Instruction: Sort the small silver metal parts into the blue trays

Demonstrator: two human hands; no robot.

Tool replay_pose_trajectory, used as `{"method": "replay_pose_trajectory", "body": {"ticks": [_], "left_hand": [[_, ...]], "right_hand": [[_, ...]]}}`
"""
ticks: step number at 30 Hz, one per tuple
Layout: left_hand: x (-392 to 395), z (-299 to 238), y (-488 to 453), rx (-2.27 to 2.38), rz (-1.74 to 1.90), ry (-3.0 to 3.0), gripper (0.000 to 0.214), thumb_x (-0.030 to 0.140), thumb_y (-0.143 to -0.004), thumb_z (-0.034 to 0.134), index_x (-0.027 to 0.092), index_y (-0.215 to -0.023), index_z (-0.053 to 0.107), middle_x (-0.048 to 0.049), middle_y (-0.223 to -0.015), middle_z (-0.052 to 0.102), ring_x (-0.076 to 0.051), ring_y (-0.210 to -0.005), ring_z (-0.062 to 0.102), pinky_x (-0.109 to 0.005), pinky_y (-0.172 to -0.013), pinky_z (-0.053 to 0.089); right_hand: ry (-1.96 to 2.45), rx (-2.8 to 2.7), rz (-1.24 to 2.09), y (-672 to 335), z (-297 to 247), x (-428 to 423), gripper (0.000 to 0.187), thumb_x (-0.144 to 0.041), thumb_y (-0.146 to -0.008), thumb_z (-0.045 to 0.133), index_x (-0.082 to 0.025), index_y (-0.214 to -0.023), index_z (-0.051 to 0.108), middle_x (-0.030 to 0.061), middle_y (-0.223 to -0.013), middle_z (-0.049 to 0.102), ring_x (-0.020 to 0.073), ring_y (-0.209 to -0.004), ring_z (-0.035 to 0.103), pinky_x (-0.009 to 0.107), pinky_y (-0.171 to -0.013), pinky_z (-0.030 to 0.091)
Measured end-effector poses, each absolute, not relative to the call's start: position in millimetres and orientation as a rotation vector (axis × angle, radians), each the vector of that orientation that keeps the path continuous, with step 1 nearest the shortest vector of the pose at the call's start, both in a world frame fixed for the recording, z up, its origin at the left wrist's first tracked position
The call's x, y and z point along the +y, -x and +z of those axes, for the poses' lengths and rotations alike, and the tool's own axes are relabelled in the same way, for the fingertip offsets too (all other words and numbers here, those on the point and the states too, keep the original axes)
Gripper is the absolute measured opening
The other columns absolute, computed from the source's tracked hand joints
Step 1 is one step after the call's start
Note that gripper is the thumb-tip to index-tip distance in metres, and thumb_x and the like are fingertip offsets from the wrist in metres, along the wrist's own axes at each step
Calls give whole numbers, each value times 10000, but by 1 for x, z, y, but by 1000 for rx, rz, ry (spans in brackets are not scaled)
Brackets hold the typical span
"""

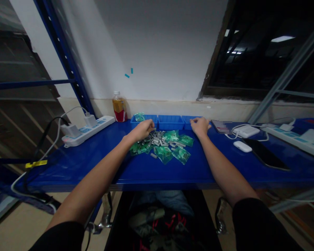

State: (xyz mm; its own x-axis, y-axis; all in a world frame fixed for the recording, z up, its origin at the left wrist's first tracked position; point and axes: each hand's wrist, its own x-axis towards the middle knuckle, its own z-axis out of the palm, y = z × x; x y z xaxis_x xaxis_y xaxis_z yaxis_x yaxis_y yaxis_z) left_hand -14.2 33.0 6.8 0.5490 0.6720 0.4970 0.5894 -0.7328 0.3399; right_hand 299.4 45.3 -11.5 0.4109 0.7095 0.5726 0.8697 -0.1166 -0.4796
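Note:
My left hand [142,129] rests with curled fingers on a pile of small silver metal parts [157,138] on the blue table [94,160]; what its fingertips pinch is too small to name. My right hand [200,126] lies fingers bent at the edge of the rightmost blue bin [186,121], and what it holds, if anything, is hidden. Several small green plastic bags [172,148] lie around the silver parts. Blue bins [170,122] stand in a row behind the pile; the left one holds a green bag [139,117].
A drink bottle [119,107] stands left of the bins. A white power strip [86,130] with plugged chargers lies at left, another [295,139] at right. A phone [265,154], a white case [242,146] and a white box [246,131] lie right. Bags sit under the table.

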Motion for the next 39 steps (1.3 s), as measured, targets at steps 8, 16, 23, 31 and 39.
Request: {"method": "replay_pose_trajectory", "body": {"ticks": [8, 16, 23, 31, 39], "left_hand": [[27, 8, 8, 996, 1030, -2774, 213, 81, -763, 468, 149, -943, 559, -85, -883, 577, -199, -788, 548, -317, -744, 428], [26, 5, 6, 1012, 1010, -2829, 204, 98, -805, 457, 159, -972, 556, -68, -876, 587, -173, -774, 552, -300, -725, 441], [23, 9, 2, 1031, 1130, -2776, 181, 103, -791, 465, 145, -917, 589, -62, -840, 568, -175, -762, 552, -307, -725, 454], [16, 16, -3, 1034, 1307, -2437, 126, 157, -790, 506, 145, -881, 592, -47, -869, 608, -157, -780, 584, -277, -718, 480], [25, 5, -10, 763, 1299, -2062, 177, 310, -817, 556, 141, -860, 530, -20, -779, 595, -120, -665, 588, -257, -652, 499]], "right_hand": [[1925, -1380, -224, -294, -13, 46, 283, -390, -807, 520, -184, -852, 710, 150, -974, 586, 342, -1044, 400, 510, -813, 332], [2016, -1389, -202, -289, -11, 45, 313, -370, -820, 465, -192, -920, 703, 147, -1057, 573, 335, -1082, 374, 460, -800, 338], [1855, -1499, -268, -280, -2, 34, 306, -314, -835, 450, -164, -936, 698, 145, -1017, 622, 322, -1044, 458, 452, -832, 361], [933, -2120, -128, -197, 9, 5, 291, -288, -789, 590, -169, -1054, 583, 70, -902, 626, 225, -875, 557, 341, -810, 422], [889, -2051, -157, -180, 2, 0, 77, -206, -839, 523, -184, -899, 567, 67, -853, 611, 212, -828, 545, 328, -755, 429]]}}
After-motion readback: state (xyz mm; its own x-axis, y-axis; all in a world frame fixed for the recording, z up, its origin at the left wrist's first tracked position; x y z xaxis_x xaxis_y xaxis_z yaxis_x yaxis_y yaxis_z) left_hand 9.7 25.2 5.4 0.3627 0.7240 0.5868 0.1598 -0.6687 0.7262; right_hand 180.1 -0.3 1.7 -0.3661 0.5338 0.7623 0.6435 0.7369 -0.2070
